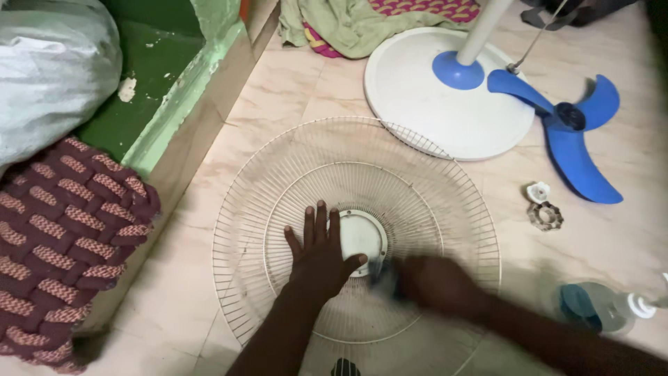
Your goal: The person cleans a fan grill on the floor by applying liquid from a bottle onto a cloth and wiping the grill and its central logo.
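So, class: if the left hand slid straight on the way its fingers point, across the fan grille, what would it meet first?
The left hand lies flat on the wire fan grille, fingers pointing up the picture. Straight on there is only more grille wire, then its outer rim; beyond that, bare floor tiles. The white round fan base seems to lie off to the right.

Two bare forearms enter from bottom of frame, no sleeves, no watch/rings seen; left hand (319, 254) sharp, right hand (435, 282) motion-blurred.
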